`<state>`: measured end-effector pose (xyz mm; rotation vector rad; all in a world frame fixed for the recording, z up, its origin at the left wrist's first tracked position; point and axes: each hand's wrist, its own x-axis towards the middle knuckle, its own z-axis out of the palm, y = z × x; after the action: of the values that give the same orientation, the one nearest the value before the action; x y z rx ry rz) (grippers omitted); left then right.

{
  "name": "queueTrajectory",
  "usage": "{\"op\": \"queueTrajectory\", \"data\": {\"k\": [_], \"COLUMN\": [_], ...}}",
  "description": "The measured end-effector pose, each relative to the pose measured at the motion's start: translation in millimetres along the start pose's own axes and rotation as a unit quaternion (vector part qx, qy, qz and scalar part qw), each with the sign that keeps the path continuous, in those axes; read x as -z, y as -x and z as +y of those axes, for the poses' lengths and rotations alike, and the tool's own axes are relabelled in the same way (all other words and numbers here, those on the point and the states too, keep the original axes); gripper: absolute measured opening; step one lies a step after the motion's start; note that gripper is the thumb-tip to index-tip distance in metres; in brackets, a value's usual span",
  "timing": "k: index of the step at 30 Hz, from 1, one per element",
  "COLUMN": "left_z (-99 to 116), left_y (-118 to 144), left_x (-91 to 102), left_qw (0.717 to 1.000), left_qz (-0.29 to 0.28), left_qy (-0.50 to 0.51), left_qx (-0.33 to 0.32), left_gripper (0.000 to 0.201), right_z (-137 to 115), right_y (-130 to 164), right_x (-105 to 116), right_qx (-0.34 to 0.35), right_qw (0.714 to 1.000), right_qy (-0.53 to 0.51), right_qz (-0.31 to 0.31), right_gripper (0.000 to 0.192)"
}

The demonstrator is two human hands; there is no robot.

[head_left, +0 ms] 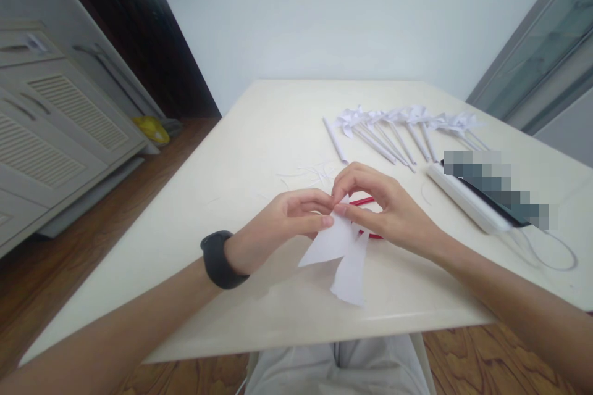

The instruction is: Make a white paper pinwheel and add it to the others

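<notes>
A cut piece of white paper (330,242) is pinched between my two hands above the front part of the table, its pointed flaps hanging down toward me. My left hand (296,213), below a black wristband, grips the paper's left side with thumb and fingers. On the upper edge, the thumb and fingertips of my right hand (375,203) close on the same paper. Red scissors (376,236) show in part behind the paper and my right hand; their blades are hidden.
Several white paper pinwheels (393,116) on rolled sticks lie at the back right, beside a loose paper roll (334,139). Thin paper strips (317,171) lie beyond my hands. To the right are a white box-like device (467,200) with a cable and a partly blurred dark object (498,188).
</notes>
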<state>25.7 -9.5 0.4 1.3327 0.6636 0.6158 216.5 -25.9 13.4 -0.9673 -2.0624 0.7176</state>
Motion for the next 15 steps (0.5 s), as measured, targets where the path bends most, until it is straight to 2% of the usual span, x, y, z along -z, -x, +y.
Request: {"op": "queueTrajectory", "data": {"k": [7,11,15], "left_z": [-2.5,-2.1,-0.9], "left_y": [-1.1,-0.6,-0.8], "left_x": [1.9,1.1,0.0], "left_qw": [0.991,0.986,0.989], "left_qz": [0.086,0.102,0.098], "left_qy": [-0.091,-0.122,-0.099], "left_qx": [-0.044,-0.053,-0.054], "left_gripper": [0.012,0.011,0.012], "right_z": [4.0,6.0,5.2], "right_y": [-1.6,-1.1,-1.6], "right_x": [0.5,0.0,-2.3], "right_qx": [-0.039,-0.054,-0.033], "right_qw": [0.999,0.998,0.999], "right_qy": [0.006,0.006,0.009], "right_qz": [0.027,0.037,0.025], "right_gripper": [0.007,0.007,0.005]}}
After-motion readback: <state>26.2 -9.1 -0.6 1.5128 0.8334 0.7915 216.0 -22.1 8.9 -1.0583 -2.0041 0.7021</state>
